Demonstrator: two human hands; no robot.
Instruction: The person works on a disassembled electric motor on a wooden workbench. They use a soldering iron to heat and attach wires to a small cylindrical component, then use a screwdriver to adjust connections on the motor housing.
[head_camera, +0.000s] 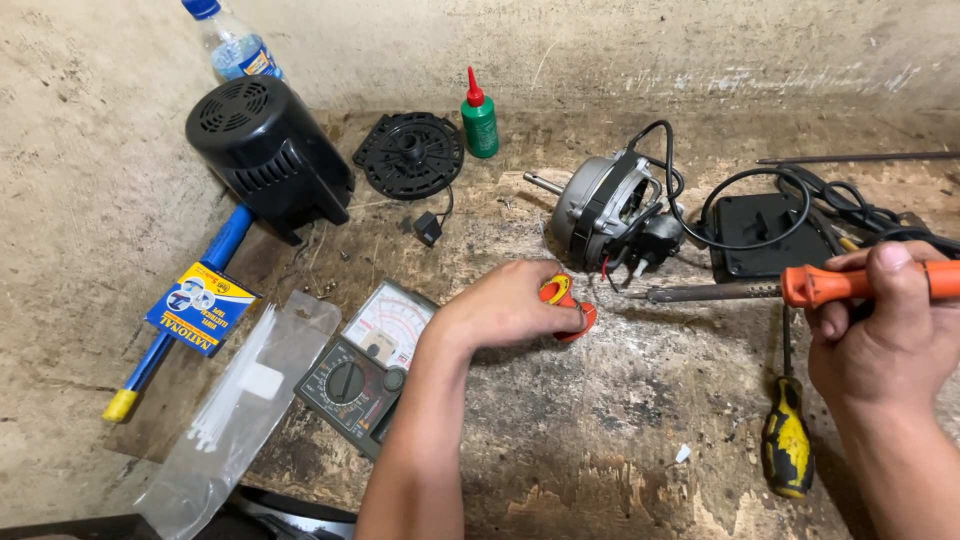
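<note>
Fan motor (603, 207) is sitting mid-bench, with the motor cover (268, 152) and grille disc (409, 154) lying off to its left, the multimeter (366, 363) lying nearer front-left, and the screwdriver (787, 430) lying front-right.

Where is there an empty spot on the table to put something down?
The widest bare patch is the worn wood between the left hand and the yellow-handled screwdriver. Another lies between the green bottle and the fan motor. It is crowded around the multimeter, the bag of cable ties and the cords by the right hand.
</note>
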